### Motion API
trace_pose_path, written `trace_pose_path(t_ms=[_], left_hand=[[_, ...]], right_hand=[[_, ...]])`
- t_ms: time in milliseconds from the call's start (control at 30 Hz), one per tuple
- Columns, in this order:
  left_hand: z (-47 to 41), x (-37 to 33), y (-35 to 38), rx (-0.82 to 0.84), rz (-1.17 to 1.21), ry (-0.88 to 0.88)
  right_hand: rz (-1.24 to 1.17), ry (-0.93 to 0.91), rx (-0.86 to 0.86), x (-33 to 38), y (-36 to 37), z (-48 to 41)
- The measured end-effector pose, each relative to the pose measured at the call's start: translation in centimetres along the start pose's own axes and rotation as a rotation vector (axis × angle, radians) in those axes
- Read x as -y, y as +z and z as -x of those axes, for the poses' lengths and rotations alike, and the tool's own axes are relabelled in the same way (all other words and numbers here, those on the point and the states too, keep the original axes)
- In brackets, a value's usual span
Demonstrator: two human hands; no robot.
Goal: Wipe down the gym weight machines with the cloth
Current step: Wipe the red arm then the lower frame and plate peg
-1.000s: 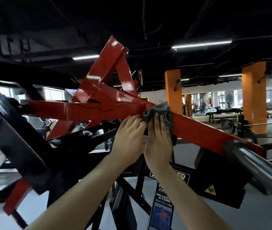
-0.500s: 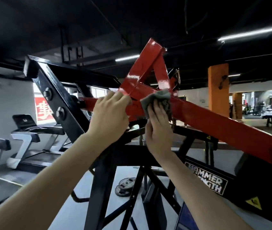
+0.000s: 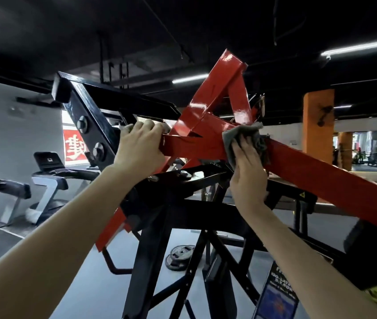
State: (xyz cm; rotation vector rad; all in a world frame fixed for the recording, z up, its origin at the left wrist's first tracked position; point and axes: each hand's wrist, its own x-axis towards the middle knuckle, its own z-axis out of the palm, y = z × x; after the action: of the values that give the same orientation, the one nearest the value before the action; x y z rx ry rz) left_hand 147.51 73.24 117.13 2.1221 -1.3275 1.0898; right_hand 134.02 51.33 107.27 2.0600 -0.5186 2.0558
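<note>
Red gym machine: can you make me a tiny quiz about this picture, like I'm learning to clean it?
1. True or false: the left hand holds the cloth.
2. What colour is the bar being wiped? A blue, B red, C green.
3. Fill in: round weight ____ lie on the floor.
Key: 1 false, the right hand presses it; the left hand grips the bar's end. 2 B. 3 plates.

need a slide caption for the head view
Right hand presses a grey cloth on the red frame while the left hand grips its end.
</note>
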Motion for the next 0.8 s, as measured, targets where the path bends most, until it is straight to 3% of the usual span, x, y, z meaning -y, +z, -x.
trace_pose_path(t_ms=[200, 333, 500, 633, 800], left_hand=[[-0.7, 0.9, 1.1, -0.082, 0.046, -0.047], [-0.8, 1.5, 1.6, -0.063, -0.011, -0.04], [-1.2, 2.9, 1.2, -0.026, -0.019, 0.065], [-0.7, 3.8, 1.2, -0.026, 0.078, 0.047], [-0.7, 3.9, 1.2, -0.016, -0.003, -0.009]], right_hand=[[-0.082, -0.31, -0.011, 6.6, 3.3, -1.5], [-0.023, -0.45, 0.098, 4.9, 3.4, -1.7], [0.075, -0.224, 0.12, -1.2, 0.7, 0.2], [0.038, -0.073, 0.04, 0.9, 1.0, 1.1], [-0.054, -0.281, 0.045, 6.9, 3.3, -0.4]])
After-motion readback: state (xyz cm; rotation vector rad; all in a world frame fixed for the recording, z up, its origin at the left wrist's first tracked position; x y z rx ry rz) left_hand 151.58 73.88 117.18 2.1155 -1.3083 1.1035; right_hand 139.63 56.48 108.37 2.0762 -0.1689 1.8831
